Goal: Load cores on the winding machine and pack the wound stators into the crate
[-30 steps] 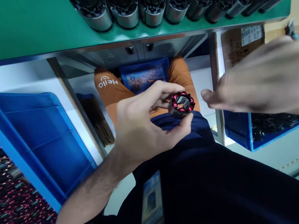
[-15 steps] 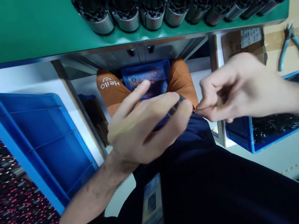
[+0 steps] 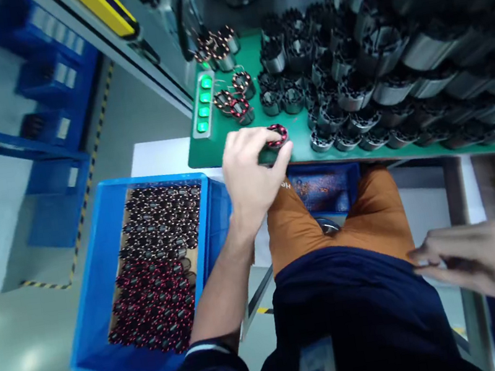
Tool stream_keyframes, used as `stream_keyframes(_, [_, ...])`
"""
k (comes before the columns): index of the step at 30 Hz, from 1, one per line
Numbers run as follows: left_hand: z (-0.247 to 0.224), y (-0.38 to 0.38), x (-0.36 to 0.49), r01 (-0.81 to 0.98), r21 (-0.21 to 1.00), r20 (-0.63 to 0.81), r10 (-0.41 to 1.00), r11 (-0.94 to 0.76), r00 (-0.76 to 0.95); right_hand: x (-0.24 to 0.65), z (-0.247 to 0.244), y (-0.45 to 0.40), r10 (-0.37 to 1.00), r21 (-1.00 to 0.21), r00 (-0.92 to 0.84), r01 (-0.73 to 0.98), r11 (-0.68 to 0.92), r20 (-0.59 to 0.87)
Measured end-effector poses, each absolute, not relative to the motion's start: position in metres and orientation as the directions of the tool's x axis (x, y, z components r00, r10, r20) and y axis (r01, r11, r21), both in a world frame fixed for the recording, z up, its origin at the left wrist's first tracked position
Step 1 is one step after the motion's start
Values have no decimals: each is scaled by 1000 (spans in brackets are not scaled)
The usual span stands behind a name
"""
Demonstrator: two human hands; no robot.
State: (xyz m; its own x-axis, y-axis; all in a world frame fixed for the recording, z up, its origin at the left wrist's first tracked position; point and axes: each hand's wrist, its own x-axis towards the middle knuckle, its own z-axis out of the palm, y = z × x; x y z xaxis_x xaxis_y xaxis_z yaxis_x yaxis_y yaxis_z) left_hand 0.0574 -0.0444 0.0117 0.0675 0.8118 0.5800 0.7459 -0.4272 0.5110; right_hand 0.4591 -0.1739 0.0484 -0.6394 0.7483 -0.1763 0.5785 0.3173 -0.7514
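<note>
My left hand (image 3: 252, 169) is closed on a wound motor stator (image 3: 278, 135) with red-and-dark windings, at the front edge of the green worktop (image 3: 243, 155). Thumb and fingers grip its ring from the near left side. Behind it stand several more wound stators (image 3: 240, 108) with copper and red coils, some with loose wire ends. Out to the right, beside my thigh, is my right hand (image 3: 479, 255), blurred by motion. Its fingers are pinched together, and whatever may be between them is too small to make out.
Rows of unwound stator cores (image 3: 371, 109) cover the worktop's right side. A strip of green-lit buttons (image 3: 203, 106) lies at its left. A large blue crate (image 3: 77, 338) on my left holds many wound stators. A blue tray (image 3: 353, 184) with copper scraps sits between my knees.
My view has swung left and widened. My left hand has gone from over my lap to the worktop with the stator. My right hand has drawn away from it to the right.
</note>
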Motion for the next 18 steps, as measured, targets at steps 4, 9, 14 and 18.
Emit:
stream_keyframes(4, [0, -26, 59, 757, 519, 581, 813, -397, 28, 441, 37, -185, 619, -778, -750, 526, 344, -233])
stream_keyframes(9, [2, -3, 32, 899, 417, 579, 801, -135, -148, 446, 24, -196, 620, -750, -742, 556, 358, -255])
stream_keyframes(14, [2, 20, 15, 904, 370, 630, 773, -214, -75, 438, 31, -187, 646, -752, -722, 564, 341, -248])
stream_keyframes(18, [20, -37, 44, 663, 509, 740, 673, -548, -12, 414, 51, -178, 819, -851, -561, 482, 208, -117])
